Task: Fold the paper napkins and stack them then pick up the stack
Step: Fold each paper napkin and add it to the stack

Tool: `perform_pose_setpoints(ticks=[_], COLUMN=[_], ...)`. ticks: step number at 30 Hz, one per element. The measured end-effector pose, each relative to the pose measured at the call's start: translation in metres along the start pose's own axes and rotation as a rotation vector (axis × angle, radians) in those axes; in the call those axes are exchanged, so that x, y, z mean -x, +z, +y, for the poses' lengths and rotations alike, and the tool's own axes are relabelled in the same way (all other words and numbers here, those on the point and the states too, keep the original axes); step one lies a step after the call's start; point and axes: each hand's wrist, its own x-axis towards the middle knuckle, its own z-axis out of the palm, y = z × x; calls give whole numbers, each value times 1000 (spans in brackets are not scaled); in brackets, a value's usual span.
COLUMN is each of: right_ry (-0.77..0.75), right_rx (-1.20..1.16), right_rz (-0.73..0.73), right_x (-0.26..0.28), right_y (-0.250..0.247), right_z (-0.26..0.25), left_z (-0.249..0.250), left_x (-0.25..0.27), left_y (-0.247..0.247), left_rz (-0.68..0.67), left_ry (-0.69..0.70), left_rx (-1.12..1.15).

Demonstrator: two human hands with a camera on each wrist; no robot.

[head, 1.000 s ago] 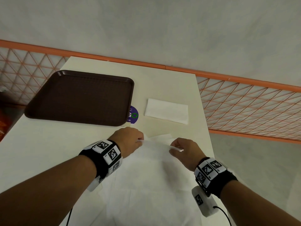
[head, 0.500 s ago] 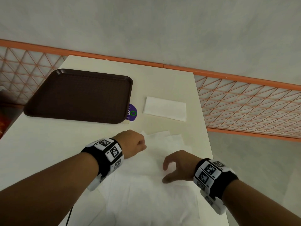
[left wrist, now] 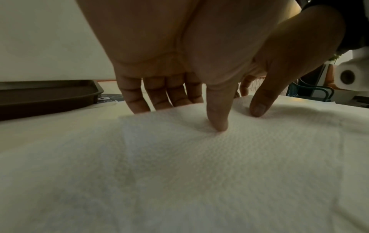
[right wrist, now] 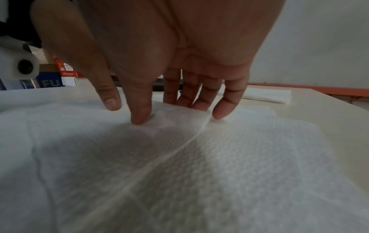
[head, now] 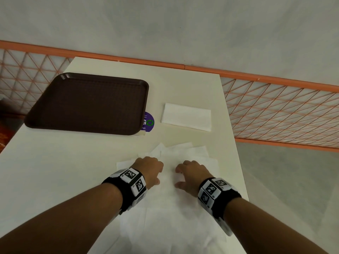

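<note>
Thin embossed paper, soft and almost weightless by the look of it: we judge that the unfolded napkins (head: 176,208) spread in overlapping sheets on the near part of the table (head: 55,171) will crumple, slide over one another and tear if dragged, so we would take one sheet by its far edge or corners, pinched lightly. One folded napkin (head: 186,119) already lies flat farther back, right of the brown tray (head: 88,105) and well apart from the loose sheets. Our left hand (head: 149,170) and right hand (head: 190,176) sit palm-down side by side on the sheets, wrists raised, fingers arched and spread. In the wrist views the left fingers (left wrist: 217,113) and right fingers (right wrist: 140,108) press their tips into the paper, dimpling it, without clamping anything.
</note>
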Motion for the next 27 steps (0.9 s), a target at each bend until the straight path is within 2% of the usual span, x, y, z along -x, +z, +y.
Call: perform_pose_setpoints(ticks=[4, 7, 11, 14, 17, 21, 27], right_ry=[17, 38, -11, -25, 27, 93, 245], right_rx=[-54, -203, -298, -383, -494, -636, -1142], right_rz=[-40, -47, -27, 30, 119, 179, 252], right_x=[-2, 1, 9, 13, 16, 22, 25], right_y=[-3, -9, -22, -35, -47, -54, -45], right_z=[1, 5, 12, 16, 23, 39, 54], left_z=[-1, -4, -6, -9, -17, -30, -34], left_x=[3, 7, 15, 17, 18, 18, 10], left_y=[-2, -7, -19, -29, -34, -33, -34], left_rz=[3, 12, 62, 125, 154, 215, 319], left_ry=[-6, -14, 15, 30, 3, -62, -134], left_rx=[81, 185, 311, 380, 479, 733, 1090])
